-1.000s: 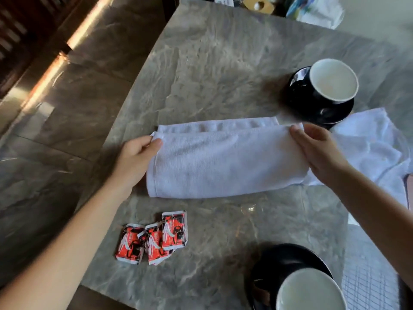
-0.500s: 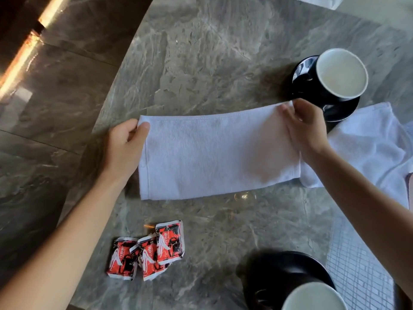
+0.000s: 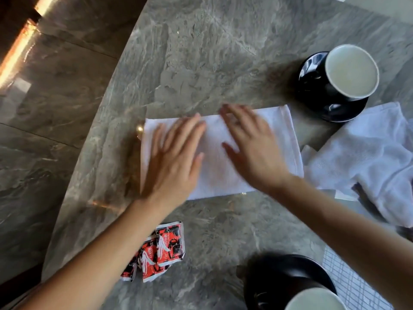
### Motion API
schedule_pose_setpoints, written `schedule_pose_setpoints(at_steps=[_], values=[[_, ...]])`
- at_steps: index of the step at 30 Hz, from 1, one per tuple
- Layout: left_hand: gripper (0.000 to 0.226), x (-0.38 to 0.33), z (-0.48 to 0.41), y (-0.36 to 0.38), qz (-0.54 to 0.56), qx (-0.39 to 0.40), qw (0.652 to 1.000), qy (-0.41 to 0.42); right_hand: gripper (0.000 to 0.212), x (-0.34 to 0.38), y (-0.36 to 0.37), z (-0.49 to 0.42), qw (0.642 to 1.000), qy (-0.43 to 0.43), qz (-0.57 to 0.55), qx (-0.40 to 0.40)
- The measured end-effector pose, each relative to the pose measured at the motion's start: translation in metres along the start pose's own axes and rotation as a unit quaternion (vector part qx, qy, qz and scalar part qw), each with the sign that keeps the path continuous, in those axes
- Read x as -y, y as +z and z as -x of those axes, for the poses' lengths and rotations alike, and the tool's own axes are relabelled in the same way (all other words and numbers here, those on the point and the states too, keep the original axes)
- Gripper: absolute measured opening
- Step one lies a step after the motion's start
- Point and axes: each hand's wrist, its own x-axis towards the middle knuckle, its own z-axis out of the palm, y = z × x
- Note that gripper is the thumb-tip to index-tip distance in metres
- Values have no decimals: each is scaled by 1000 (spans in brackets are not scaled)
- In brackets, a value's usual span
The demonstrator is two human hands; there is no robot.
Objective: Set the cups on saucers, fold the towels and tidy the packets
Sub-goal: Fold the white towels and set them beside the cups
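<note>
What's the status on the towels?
Left hand and right hand open, flat on the folded towel. Second towel crumpled, not yet folded. Packets clear of the fold.

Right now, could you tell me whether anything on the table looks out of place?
The second white towel lies crumpled and unfolded at the right, beside the far saucer. The red packets overlap in an uneven cluster. Nothing looks spilled.
</note>
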Motion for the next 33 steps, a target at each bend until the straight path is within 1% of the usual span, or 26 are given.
schedule_pose_setpoints(at_steps=[2, 3, 6, 10, 13, 16, 18, 28, 31, 33], values=[[54, -9, 3, 16, -40, 57, 998, 0, 59, 18, 21, 3, 996, -16, -4, 88], [54, -8, 6, 21, -76, 73, 994, -10, 60, 19, 28, 5, 993, -11, 19, 113], [53, -2, 9, 30, -134, 82, 987, -21, 64, 11, 36, 8, 990, -13, 64, 122], [57, 3, 10, 31, -164, 95, 981, -34, 68, 1, 32, 9, 990, -41, 52, 128], [60, 15, 19, 26, -178, 81, 978, -73, 72, -30, 21, 19, 990, -18, 65, 123], [59, 23, 25, 22, -175, 63, 976, -113, 71, -70, 6, 34, 991, 22, 64, 118], [59, 24, 25, 22, -176, 62, 975, -118, 70, -82, 1, 40, 990, 37, 59, 126], [59, 21, 23, 19, -157, 70, 977, -122, 70, -81, -1, 41, 991, 44, 51, 117], [56, 13, 23, 10, -94, 56, 984, -138, 70, -80, -1, 41, 991, 46, 52, 117], [51, -2, 31, 0, -33, 17, 985, -168, 71, -79, -1, 41, 991, 55, 47, 113]])
